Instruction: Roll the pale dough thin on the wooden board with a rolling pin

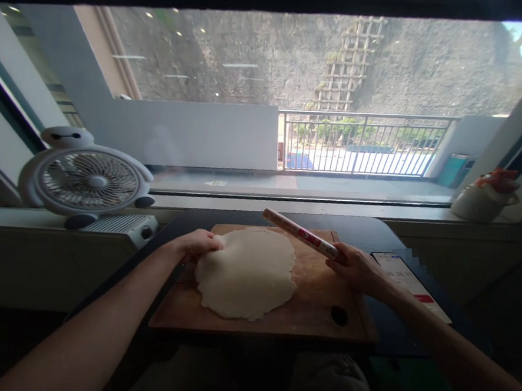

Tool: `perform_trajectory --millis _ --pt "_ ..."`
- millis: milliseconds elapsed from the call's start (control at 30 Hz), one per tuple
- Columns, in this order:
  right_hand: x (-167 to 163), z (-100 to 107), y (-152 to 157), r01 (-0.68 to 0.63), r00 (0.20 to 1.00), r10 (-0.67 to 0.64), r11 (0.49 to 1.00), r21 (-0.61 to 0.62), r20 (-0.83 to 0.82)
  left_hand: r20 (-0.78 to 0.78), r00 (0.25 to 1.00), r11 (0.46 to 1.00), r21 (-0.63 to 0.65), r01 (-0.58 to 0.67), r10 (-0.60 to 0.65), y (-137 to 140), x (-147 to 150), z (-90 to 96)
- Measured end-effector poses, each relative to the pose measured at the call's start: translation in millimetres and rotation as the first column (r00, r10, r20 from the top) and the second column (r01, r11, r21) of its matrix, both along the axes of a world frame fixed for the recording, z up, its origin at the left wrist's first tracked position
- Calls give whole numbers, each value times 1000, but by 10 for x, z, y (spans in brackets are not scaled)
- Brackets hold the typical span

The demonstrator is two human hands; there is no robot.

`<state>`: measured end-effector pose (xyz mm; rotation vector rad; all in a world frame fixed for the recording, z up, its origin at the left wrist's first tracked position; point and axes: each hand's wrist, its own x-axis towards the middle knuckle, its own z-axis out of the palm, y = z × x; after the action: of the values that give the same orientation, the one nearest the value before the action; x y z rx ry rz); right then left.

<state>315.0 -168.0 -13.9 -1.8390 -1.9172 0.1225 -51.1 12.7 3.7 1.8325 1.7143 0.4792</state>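
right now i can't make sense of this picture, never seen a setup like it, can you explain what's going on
No machine here: the left grip and right grip are simply one person's bare hands. The single picture comes from a camera worn on that person's head, looking forward and down. On the dark table lies a wooden board, with a flat sheet of dough on it. The left grip pinches the dough's edge; the right holds a rod, raised at a slant. A phone lies beside the board, and a fan stands by the window.
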Motion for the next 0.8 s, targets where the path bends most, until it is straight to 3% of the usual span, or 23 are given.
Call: perform_trajectory --millis 100,200,267,333,400,433,567,667,800 --pt "-111 62 -7 -79 987 81 997 -22 135 -118 993 995 -98 18 -30 -150 -308 -4" --pt "-213 144 1 -155 960 171 984 -91 220 -341 934 979 202 -36 105 -308 -356 106" --pt "-351 197 55 -176 953 198 978 -114 228 -377 916 912 409 34 135 -462 -214 160" --pt "-591 224 162 -161 959 176 984 -81 221 -366 928 814 557 164 64 -647 19 144" --pt "-905 208 323 -90 975 97 995 -40 202 -365 929 738 614 282 -51 -819 262 55" --pt "-1061 186 421 -43 980 49 998 -36 192 -362 926 725 611 319 -103 -886 361 -9" --pt "-1416 111 861 141 968 -134 990 -19 213 -288 940 786 531 316 -184 -982 505 -259" --pt "-1396 133 1081 154 963 -140 987 -44 229 -250 949 801 519 297 -190 -944 430 -344" --pt "-1452 118 932 98 967 -79 993 -67 242 -215 968 773 590 235 -130 -894 401 -296"
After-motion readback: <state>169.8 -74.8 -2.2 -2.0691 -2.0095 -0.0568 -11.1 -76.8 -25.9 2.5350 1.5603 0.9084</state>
